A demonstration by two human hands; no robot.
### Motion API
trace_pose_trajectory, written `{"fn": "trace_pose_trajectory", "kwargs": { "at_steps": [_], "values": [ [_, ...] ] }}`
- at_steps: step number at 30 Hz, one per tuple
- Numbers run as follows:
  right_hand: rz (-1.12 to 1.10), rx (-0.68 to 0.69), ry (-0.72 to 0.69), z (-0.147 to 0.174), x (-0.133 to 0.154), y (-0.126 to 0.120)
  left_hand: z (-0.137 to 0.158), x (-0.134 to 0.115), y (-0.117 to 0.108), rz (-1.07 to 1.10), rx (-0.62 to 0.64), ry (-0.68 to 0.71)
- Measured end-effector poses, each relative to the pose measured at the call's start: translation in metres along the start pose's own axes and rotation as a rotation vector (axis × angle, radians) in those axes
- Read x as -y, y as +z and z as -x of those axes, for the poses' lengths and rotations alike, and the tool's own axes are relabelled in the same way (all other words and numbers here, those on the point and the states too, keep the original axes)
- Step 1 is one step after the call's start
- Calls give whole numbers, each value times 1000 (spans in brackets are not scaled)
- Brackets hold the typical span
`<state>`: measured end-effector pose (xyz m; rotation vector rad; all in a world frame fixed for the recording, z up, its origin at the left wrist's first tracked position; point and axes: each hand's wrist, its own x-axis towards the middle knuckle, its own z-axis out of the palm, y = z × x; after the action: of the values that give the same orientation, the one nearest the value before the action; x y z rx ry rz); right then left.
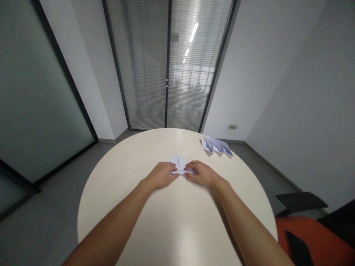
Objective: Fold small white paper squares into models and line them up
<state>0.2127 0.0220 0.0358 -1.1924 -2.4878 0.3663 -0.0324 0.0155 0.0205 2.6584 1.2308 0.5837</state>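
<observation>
- Nearby, my forearms (116, 221) slant in from the lower left and lower right of the frame, over the pale round table (177, 221), whose bare near part gives them room to lie low, probably to keep the hands steady.
- At the lower right corner, a red chair (313, 232) with black armrests stands beside the table.
- Just below the frame's centre, my left hand (162, 174) holds the left side of a white folded paper (179, 162), fingers bent over the top, thumb along the near edge, little space between them.
- My right hand (202, 173) mirrors it on the right side, fingers and thumb just as narrow on the sheet; I judge that this even hold keeps the paper square to me and stops it sliding.
- The paper lies on the table between my hands, its point towards the top of the frame and a dark crease line down its middle.
- Further off, right of centre near the table's far rim, more folded white pieces (217, 145) sit in a row, seemingly set there to be out of my hands' way.
- Beyond, at top centre, glass panels with blinds (146, 74) stand between pale walls (266, 66).
</observation>
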Motion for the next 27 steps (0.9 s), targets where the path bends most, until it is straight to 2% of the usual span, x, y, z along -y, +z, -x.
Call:
{"fn": "trace_pose_trajectory", "kwargs": {
  "at_steps": [5,11,20,27],
  "values": [
    [-10,-2,27,-1,0,-1,-1,0,-3,40,3,-47],
    [-8,-3,48,0,2,-4,-2,-2,-7,-28,-3,-102],
    [44,-29,120,-2,-3,-1,-2,4,-3,-27,-58,-193],
    [44,-53,120,-5,-7,4,-2,7,4,-31,-67,-189]
  ]
}}
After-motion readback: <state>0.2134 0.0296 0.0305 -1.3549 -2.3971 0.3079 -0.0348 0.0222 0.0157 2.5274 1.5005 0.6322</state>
